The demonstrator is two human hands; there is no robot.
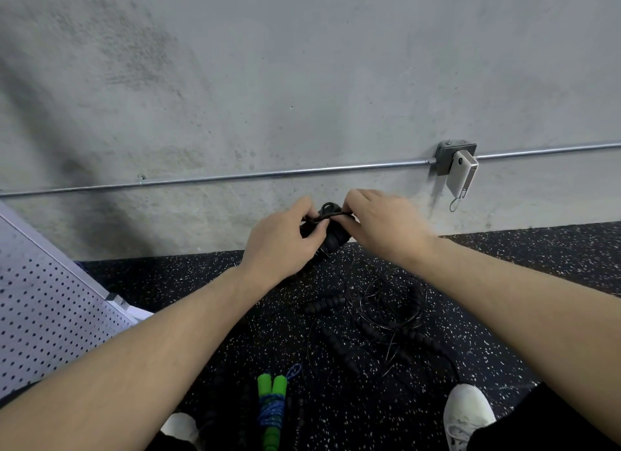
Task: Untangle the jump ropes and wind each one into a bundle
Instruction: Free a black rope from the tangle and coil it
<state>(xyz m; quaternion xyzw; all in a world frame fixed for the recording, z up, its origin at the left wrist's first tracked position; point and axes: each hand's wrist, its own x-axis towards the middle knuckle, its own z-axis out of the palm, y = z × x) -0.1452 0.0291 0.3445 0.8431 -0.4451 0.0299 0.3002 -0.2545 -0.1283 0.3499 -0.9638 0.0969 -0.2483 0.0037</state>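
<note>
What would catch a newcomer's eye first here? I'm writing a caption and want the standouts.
First, the left hand and right hand, raised mid-frame before the wall, both gripping a black rope bundle. Next, the green rope, already wound, lying on the floor at the bottom between the shoes. To its right sprawls a black tangle.

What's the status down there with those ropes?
Both hands, left hand and right hand, shut on black rope bundle. Green rope bundled. Black tangle on floor.
</note>
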